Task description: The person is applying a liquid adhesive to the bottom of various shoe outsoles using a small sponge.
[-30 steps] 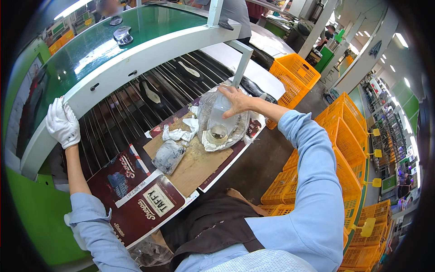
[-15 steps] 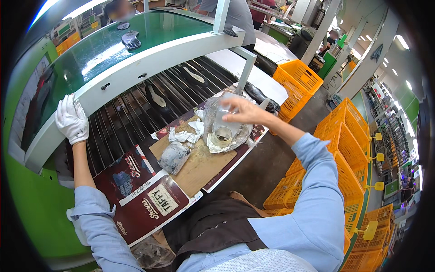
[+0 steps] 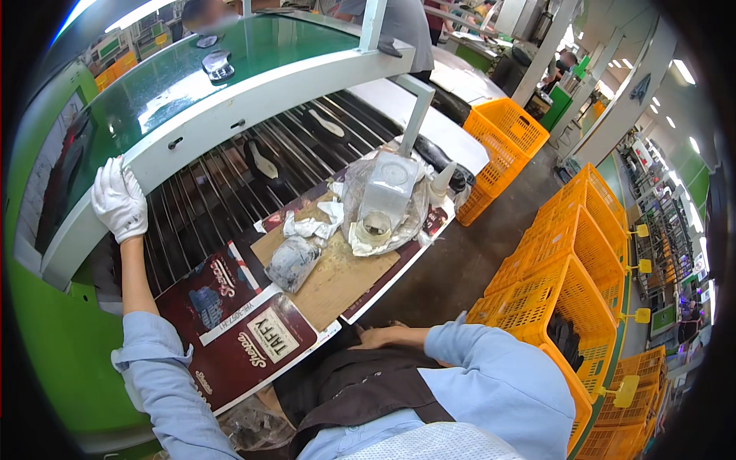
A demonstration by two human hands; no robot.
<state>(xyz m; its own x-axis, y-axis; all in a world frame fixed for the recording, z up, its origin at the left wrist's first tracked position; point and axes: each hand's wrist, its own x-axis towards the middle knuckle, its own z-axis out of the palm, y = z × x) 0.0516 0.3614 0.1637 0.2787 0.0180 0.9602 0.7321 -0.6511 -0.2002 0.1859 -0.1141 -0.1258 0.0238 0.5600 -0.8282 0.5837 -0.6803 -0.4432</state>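
Observation:
My left hand (image 3: 120, 201), in a white glove, rests on the left end of a pale metal frame (image 3: 199, 132), fingers lying over its edge. My bare right hand (image 3: 376, 336) is low in front of my dark apron, beside the near edge of the cardboard; its fingers are partly hidden. On the cardboard (image 3: 356, 280) stands a translucent plastic bottle (image 3: 391, 182) with a cut-open, stained mouth, amid crumpled plastic film. Left of it lie a dirty grey wrapped bundle (image 3: 293, 264) and crumpled white paper (image 3: 320, 221). A white nozzle-tipped bottle (image 3: 442, 181) stands to the right.
Dark shoes with pale soles (image 3: 264, 161) lie on the roller rods under the frame. Another shoe (image 3: 218, 67) is on the green belt (image 3: 276, 46). Orange crates (image 3: 506, 130) stand to the right, more (image 3: 571, 268) nearer me. Other people are at the back.
My right hand has moved from beside the translucent bottle down to my front, near the cardboard's edge. My left hand stays on the frame.

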